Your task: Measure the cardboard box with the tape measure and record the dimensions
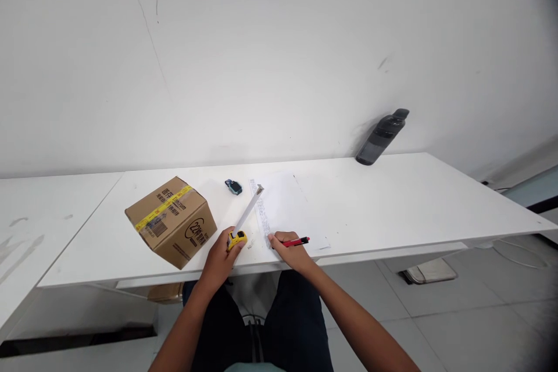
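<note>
My left hand (pixel 221 256) is closed around a yellow tape measure (pixel 238 238) near the table's front edge. Its blade (pixel 248 210) is partly drawn out and slants up and to the right, its end over the left edge of a paper sheet (pixel 290 203). Writing runs down the sheet's left side; most of the rest looks blank. In my right hand (pixel 291 250) is a red and black pen (pixel 297 242), its tip hidden by my fingers at the sheet's lower left. A brown cardboard box (pixel 174 221) with yellow tape stands left of my left hand.
A small dark object (pixel 233 186), perhaps a watch, lies behind the tape measure. At the back right, a dark bottle (pixel 381 138) stands by the wall. The white table (pixel 392 203) has its front edge just below my hands. A flat, pale object (pixel 429 271) is on the floor.
</note>
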`<state>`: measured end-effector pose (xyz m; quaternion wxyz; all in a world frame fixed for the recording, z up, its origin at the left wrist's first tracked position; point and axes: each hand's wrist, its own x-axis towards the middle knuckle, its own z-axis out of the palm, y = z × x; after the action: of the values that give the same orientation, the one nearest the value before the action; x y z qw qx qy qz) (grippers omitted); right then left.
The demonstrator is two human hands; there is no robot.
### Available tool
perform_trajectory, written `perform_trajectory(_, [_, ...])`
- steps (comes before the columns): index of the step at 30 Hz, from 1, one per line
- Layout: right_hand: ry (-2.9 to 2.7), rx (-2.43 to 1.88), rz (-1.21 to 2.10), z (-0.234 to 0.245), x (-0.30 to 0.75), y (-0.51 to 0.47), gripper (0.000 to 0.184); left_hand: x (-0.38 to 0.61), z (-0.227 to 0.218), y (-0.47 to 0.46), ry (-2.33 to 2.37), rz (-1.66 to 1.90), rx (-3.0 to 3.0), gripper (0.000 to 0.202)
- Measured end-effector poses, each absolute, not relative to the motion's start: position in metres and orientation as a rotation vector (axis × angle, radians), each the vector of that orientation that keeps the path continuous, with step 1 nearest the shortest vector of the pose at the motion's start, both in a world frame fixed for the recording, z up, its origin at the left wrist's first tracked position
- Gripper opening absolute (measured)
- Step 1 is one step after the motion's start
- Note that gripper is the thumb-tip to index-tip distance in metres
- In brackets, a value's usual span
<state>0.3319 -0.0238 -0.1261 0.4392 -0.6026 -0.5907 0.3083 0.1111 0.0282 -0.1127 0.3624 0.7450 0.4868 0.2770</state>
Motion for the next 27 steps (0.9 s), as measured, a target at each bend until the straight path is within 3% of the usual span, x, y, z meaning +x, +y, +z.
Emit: perform_trajectory(27, [-1.376,-1.555,0.689,-0.1279,0.333,-0.0231,0.045,0.1106,-0.1122,0.0284,1.24,0.71,1.928,0.043])
